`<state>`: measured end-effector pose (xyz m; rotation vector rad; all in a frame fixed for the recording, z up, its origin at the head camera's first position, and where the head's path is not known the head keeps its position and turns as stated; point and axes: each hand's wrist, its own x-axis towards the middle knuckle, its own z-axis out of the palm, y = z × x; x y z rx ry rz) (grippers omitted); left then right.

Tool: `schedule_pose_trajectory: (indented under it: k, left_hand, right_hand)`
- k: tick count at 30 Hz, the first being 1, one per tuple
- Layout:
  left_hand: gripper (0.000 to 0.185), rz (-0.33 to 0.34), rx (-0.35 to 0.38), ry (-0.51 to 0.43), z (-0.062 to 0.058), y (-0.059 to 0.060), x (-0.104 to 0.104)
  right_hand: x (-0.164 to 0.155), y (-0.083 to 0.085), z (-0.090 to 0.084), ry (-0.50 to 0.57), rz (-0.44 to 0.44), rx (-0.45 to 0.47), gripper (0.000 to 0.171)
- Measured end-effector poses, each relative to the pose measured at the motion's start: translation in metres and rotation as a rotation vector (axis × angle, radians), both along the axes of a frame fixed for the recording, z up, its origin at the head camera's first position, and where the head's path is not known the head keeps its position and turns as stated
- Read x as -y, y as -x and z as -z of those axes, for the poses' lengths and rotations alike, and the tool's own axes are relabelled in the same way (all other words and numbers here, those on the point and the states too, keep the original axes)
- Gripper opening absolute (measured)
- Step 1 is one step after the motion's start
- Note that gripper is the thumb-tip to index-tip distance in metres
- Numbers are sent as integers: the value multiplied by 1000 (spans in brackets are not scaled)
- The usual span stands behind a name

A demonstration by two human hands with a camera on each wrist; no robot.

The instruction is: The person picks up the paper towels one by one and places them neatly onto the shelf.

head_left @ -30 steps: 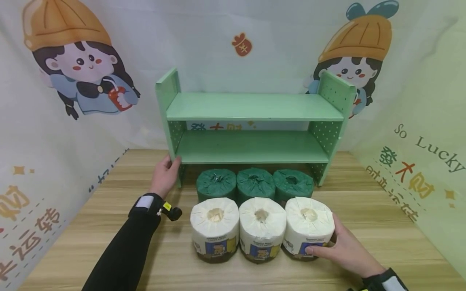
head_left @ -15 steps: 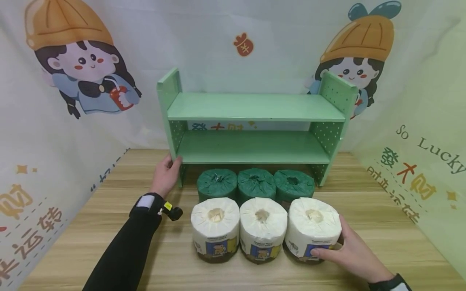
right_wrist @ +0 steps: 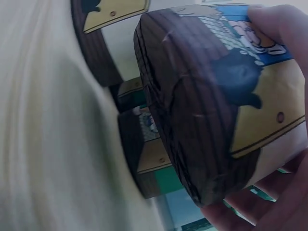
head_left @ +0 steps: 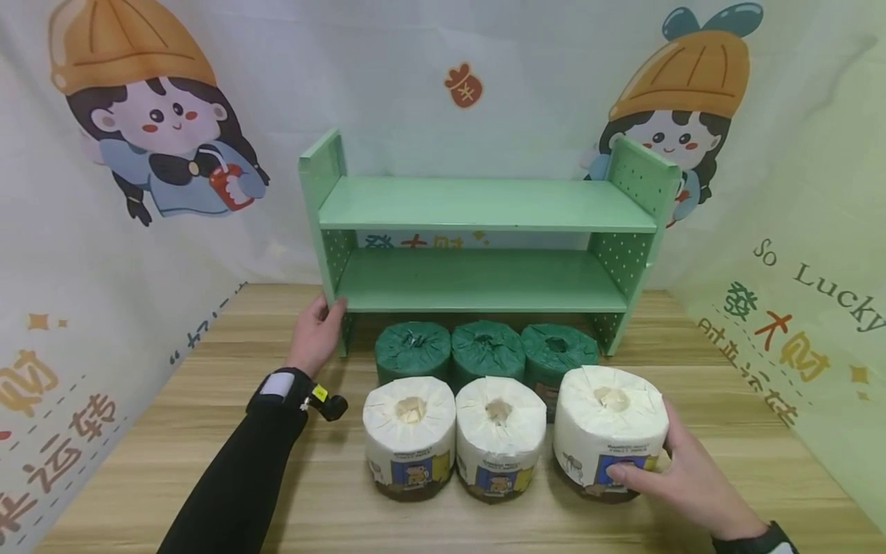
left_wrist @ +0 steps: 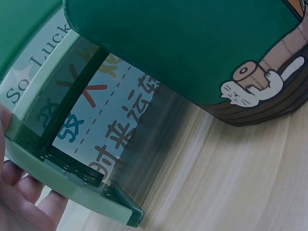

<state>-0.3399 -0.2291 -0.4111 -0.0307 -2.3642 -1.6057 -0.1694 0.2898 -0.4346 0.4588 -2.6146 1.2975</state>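
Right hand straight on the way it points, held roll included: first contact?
Likely the rightmost green roll, behind the white roll in the right hand; height clearance is unclear.

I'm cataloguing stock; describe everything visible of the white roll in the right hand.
The white roll wears papery wrapping, creased around a top hollow, with blue and yellow printing above a brown base. Held in the right hand, thumb on its front, it appears raised off the table, roughly upright, apart from the next roll.

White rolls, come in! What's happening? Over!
Right hand holds rightmost white roll, off the table. Left hand grips green shelf. Green rolls stand close behind.
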Motion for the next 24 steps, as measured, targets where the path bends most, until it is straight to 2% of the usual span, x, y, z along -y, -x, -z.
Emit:
schedule_pose_trajectory:
  k: [6, 12, 24]
  left_hand:
    - [57, 5, 14, -1, -1, -2, 0]
    - [54, -3, 12, 7, 0, 1, 1]
    - [56, -12, 0, 19, 3, 4, 2]
  right_hand:
    - [1, 1, -11, 81, -23, 19, 113]
    - [4, 6, -25, 49, -13, 6, 110]
    - [23, 26, -62, 84, -41, -40, 105]
